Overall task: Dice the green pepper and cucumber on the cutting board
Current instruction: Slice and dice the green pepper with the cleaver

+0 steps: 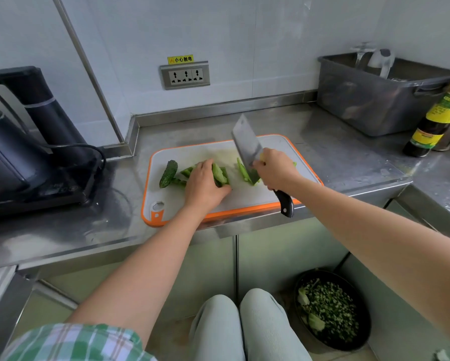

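1. Left hand (204, 185): palm down, fingers curled over the green pepper strips (221, 175), holding them; bare forearm reaches forward from lower left.
2. Right hand (277, 169): fingers wrapped round the cleaver (247, 149) handle; bare forearm extends from the right.

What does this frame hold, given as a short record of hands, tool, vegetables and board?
white plastic cutting board with orange rim: on steel counter
left hand: holds green pepper strips down on it
right hand: grips steel cleaver with black handle, blade tilted, lower end at cut pepper pieces
dark green cucumber: one undiced piece, left of the strips
floor: black round bin of chopped greens
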